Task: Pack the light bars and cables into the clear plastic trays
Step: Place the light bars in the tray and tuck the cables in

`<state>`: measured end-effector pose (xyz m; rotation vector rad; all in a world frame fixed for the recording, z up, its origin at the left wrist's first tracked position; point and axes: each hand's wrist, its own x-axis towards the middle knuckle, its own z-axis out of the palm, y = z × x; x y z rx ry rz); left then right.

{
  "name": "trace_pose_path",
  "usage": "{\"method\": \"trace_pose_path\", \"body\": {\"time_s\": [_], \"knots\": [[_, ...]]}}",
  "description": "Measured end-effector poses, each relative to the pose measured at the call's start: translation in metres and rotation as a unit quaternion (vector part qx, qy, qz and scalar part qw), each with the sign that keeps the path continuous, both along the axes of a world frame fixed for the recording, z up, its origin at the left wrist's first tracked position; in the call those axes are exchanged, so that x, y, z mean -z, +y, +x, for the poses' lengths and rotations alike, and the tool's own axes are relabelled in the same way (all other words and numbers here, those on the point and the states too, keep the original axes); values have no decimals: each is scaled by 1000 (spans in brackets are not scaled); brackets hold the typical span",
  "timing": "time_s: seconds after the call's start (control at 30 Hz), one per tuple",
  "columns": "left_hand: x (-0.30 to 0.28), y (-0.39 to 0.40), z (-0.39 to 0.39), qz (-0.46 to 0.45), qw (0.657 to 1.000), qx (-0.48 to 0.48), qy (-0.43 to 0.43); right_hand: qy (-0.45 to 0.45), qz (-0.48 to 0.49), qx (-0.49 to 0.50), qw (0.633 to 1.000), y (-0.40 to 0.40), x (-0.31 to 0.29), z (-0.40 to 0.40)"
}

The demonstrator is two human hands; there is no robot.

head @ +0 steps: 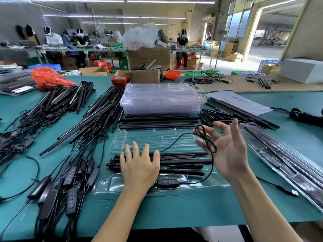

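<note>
A clear plastic tray (136, 137) lies on the green table in front of me. Black light bars (183, 159) lie across its middle, and a black inline controller (168, 182) sits in its near pocket. My left hand (139, 165) rests flat, palm down, on the left ends of the bars. My right hand (229, 151) is raised over the tray's right end, fingers spread, with a loop of the black cable (206, 138) draped around its fingers. The cable runs down to the controller and on to a USB plug (290, 192).
A stack of empty clear trays (160, 100) stands behind. Loose black bars (157, 122) lie before it. Piles of bars and cables (70, 133) fill the left. A packed tray (283, 158) lies at right, with more bars (236, 110) behind it. People work at far tables.
</note>
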<state>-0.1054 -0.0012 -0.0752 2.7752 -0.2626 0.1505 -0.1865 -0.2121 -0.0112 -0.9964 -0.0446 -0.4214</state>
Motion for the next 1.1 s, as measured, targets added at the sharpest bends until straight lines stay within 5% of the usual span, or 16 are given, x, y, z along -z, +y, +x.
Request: {"method": "trace_pose_path", "body": {"time_s": [0.13,0.27,0.37,0.53,0.7,1.1], "knots": [[-2,1,-1,-18,1000,0,-1,28,-205,28,978,2,13,1],[-3,0,0,-32,999,-21,-20,89,-423,151,889,5,24,6],[-2,0,1,-37,998,-32,-30,86,-357,196,909,3,24,5],[-5,-1,1,-77,996,-40,-26,54,-71,114,989,-1,19,1],[-7,0,1,-116,992,-44,-22,1,115,18,993,-1,12,0],[-5,-3,-1,-53,998,-34,-15,37,-70,82,993,-3,22,5]]}}
